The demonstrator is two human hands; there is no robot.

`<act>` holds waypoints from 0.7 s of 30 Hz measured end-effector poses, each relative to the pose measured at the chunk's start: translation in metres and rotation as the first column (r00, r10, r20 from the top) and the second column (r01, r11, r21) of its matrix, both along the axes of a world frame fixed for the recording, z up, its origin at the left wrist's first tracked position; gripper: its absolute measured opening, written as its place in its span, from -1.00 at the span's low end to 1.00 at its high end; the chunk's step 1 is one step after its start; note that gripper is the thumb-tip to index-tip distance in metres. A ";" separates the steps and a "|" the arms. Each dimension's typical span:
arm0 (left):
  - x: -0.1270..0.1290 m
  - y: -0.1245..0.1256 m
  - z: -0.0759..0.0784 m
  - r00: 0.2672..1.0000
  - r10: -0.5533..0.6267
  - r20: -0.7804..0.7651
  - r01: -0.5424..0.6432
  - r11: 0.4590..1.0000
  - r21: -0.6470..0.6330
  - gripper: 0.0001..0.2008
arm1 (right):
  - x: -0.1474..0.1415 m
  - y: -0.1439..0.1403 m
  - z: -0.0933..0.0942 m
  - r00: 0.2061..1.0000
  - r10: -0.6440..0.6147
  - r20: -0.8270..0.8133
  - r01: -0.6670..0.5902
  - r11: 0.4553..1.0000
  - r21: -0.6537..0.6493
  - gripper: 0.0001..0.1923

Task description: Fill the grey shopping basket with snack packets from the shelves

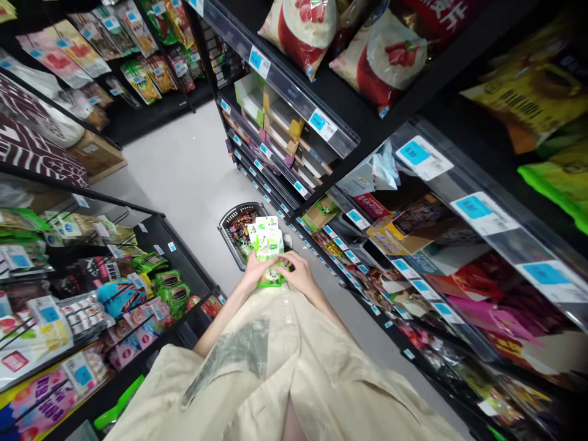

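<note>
Several green-and-white snack packets (268, 245) are held in front of my body, fanned one over another, with a panda picture low on the nearest one. My left hand (258, 269) is closed on their left side, thumb across the front. On the right edge, the bent fingers of my right hand (296, 269) grip the same packets. Beyond and below them stands a black shopping basket (223, 231) with small dark wrapped sweets inside. The packets and my hands hide part of the basket.
Shelving with price tags (323, 124) runs along my right, holding large red-and-white bags (301, 33) and open cartons (395, 233). A left rack carries hanging snack bags (122, 297). Grey floor (184, 165) stretches between, with a cardboard box (98, 156) at the far left.
</note>
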State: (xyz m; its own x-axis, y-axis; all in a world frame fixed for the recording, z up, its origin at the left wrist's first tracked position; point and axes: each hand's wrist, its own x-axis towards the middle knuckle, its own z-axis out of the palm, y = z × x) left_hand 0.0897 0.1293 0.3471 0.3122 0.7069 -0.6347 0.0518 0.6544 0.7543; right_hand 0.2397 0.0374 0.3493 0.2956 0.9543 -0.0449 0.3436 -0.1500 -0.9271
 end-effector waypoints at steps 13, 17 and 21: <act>-0.009 -0.016 0.010 0.928 0.049 0.369 -0.004 0.993 -0.120 -0.31 | -0.016 -0.012 0.007 0.875 -0.205 -0.438 0.160 0.977 -0.140 -0.46; -0.017 -0.024 0.023 0.934 0.097 0.345 -0.053 0.989 -0.135 -0.29 | -0.005 -0.020 0.019 0.826 -0.144 -0.544 0.094 0.988 -0.118 -0.70; -0.024 -0.029 0.030 0.939 0.154 0.308 -0.130 0.987 -0.097 -0.30 | 0.004 -0.021 0.032 0.744 -0.101 -0.661 0.057 0.995 -0.088 -0.69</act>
State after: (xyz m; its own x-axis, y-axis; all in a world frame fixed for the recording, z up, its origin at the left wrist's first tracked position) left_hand 0.0654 0.1006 0.3769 0.4041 0.7129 -0.5731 -0.2771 0.6925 0.6660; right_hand 0.2432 0.0163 0.3808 0.2441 0.9181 -0.3123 -0.3706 -0.2093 -0.9049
